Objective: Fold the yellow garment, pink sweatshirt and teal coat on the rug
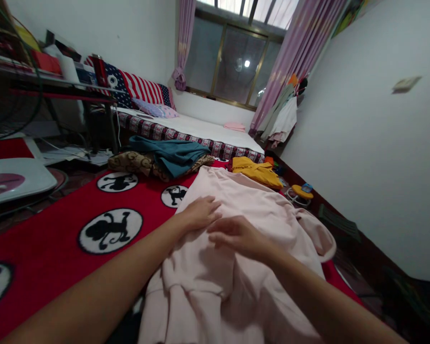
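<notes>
A pale pink sweatshirt (247,200) lies spread over a red blanket (57,234) printed with black monkey circles. My left hand (199,213) rests flat on the garment's middle, fingers stretched out and together. My right hand (236,235) lies just beside it, palm down on the fabric, fingers extended toward the left hand. Neither hand grips the cloth. A sleeve (317,234) bunches at the right, and folds gather near my forearms.
A yellow garment (256,171) and a teal one (174,154) on patterned cloth lie beyond the sweatshirt. A bed (208,129) with pillows stands under the window. A cluttered desk (50,81) is at left, a white wall at right, clothes hanging by the curtain.
</notes>
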Demonstrator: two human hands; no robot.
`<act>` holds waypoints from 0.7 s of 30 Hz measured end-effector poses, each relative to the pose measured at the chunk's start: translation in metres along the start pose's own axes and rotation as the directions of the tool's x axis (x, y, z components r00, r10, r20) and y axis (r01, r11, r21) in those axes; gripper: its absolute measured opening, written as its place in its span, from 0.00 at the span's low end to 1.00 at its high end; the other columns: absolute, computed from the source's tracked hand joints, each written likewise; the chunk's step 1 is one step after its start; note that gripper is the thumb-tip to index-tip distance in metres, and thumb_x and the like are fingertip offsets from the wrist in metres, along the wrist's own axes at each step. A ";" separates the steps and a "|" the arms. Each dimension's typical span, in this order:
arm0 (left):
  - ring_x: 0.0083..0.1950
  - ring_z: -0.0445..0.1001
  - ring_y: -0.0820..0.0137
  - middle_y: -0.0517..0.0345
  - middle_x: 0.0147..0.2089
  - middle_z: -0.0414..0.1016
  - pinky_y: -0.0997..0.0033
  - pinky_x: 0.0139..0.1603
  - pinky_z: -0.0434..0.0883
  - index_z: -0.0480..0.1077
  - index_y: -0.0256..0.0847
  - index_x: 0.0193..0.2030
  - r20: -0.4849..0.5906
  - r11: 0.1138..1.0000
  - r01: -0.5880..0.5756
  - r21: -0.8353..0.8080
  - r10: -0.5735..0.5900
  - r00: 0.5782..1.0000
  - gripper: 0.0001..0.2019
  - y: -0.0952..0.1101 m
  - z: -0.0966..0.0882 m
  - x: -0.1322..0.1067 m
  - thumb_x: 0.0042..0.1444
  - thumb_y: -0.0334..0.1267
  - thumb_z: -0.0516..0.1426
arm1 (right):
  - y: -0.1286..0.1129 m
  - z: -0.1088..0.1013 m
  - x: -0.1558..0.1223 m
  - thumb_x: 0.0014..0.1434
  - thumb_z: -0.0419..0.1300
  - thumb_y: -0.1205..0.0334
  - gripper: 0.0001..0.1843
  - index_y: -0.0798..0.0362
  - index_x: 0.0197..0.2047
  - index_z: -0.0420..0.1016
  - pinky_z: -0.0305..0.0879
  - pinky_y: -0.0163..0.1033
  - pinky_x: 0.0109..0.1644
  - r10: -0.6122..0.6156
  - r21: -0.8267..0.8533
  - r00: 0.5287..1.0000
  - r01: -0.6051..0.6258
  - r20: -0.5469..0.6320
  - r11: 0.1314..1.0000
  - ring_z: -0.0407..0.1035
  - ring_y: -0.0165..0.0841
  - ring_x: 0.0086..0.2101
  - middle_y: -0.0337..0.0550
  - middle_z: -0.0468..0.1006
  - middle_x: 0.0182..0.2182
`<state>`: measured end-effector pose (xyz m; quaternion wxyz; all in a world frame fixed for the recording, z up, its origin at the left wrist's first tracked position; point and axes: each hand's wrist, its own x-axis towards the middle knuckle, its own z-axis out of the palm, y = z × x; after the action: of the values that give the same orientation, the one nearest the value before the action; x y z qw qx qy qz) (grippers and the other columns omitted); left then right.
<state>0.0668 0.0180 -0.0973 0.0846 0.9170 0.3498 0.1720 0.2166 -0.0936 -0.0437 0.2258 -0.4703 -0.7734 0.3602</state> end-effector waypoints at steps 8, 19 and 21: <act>0.73 0.49 0.57 0.46 0.73 0.50 0.49 0.70 0.47 0.55 0.48 0.69 0.019 0.998 0.033 0.055 -0.034 0.999 0.28 -0.001 0.028 -0.003 0.65 0.53 0.44 | 0.150 -0.080 0.038 0.62 0.54 0.44 0.33 0.50 0.66 0.61 0.49 0.53 0.66 0.218 -0.602 0.919 -0.382 -0.329 0.701 0.50 0.46 0.66 0.52 0.56 0.67; 0.73 0.47 0.56 0.45 0.73 0.48 0.49 0.70 0.46 0.53 0.49 0.70 0.024 0.996 0.054 0.074 -0.056 0.998 0.29 0.003 0.027 -0.004 0.65 0.54 0.44 | 0.177 -0.107 0.082 0.66 0.37 0.40 0.37 0.50 0.72 0.46 0.39 0.68 0.65 0.490 -0.396 0.595 -0.798 -0.637 0.454 0.38 0.51 0.68 0.52 0.43 0.71; 0.73 0.47 0.57 0.46 0.73 0.48 0.49 0.70 0.45 0.53 0.49 0.70 0.017 0.996 0.056 0.071 -0.058 0.998 0.29 0.002 0.028 -0.004 0.65 0.54 0.44 | 0.172 -0.105 0.081 0.67 0.37 0.42 0.37 0.55 0.71 0.48 0.43 0.69 0.63 0.473 -0.417 0.612 -0.785 -0.634 0.457 0.41 0.54 0.67 0.58 0.46 0.70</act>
<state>0.0754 0.0130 -0.1236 0.0602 0.9107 0.3809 0.1482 0.3490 0.0666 -0.1085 0.0522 -0.8422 -0.5366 0.0054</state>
